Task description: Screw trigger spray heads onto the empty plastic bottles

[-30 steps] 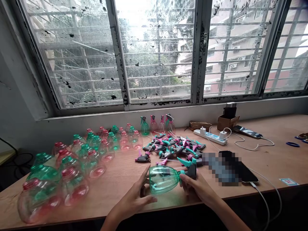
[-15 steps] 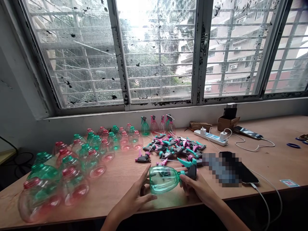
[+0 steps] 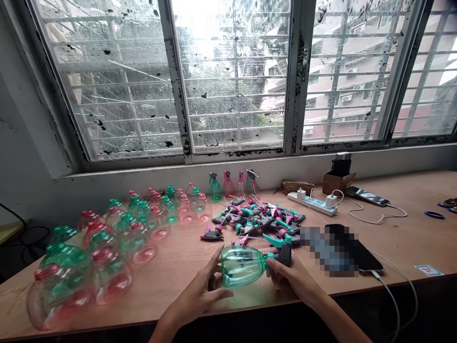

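A clear green spray bottle [image 3: 243, 267] lies sideways above the table's front edge, its base to the left. My left hand [image 3: 200, 288] is curved about the base end, thumb on the near side, some fingers hidden behind the bottle. At the neck, my right hand [image 3: 291, 276] pinches the collar of the black and teal trigger head [image 3: 284, 252], which sits on the bottle's mouth. Just beyond lies a pile of loose trigger heads [image 3: 262, 220] in pink, teal and black, with thin tubes. One pink and black trigger head [image 3: 213, 233] lies at its left side.
Open bottles, red [image 3: 107, 276] and green [image 3: 64, 257], stand in rows on the left. Several spray bottles with heads [image 3: 215, 187] stand against the wall. To the right are a power strip [image 3: 314, 204], a cardboard box [image 3: 337, 182], phones [image 3: 367, 195] and white cables.
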`<control>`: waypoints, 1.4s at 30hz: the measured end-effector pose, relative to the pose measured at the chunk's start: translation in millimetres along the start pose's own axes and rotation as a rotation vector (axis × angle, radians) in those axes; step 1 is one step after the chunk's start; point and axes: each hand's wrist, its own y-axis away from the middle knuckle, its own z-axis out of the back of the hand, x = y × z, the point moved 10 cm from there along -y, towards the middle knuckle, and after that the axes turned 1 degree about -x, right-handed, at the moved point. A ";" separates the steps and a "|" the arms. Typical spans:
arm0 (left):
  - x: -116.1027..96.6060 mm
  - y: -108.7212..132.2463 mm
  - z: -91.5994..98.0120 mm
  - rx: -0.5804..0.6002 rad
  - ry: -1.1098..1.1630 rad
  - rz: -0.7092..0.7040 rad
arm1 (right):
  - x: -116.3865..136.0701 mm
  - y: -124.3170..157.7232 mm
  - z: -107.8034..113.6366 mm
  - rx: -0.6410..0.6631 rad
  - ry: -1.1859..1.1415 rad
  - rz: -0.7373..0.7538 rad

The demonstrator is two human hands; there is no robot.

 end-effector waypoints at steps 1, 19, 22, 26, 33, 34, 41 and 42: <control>1.3 0.6 0.3 -0.005 0.000 -0.002 | 0.2 0.1 -0.2 0.001 0.002 0.000; -1.8 1.1 -1.2 0.007 0.013 -0.006 | 4.0 2.0 -2.7 0.005 0.037 -0.011; -0.1 1.8 -3.0 0.019 0.032 -0.010 | 4.4 2.5 -2.7 0.008 0.043 -0.006; -2.7 2.0 -4.1 0.026 0.046 0.005 | 4.6 2.7 -3.3 0.008 0.046 -0.012; -9.3 1.2 -5.5 0.043 0.043 -0.014 | 3.4 1.9 -2.6 -0.006 0.036 -0.009; -6.9 1.3 -4.1 0.029 0.030 -0.005 | 3.3 1.8 -2.8 -0.001 0.043 -0.007; 1.5 3.7 -1.6 0.001 0.018 0.006 | 2.7 1.9 -2.1 0.005 0.040 -0.012; 0.7 3.5 -1.9 0.006 0.018 0.003 | 3.5 2.1 -2.5 0.005 0.045 -0.008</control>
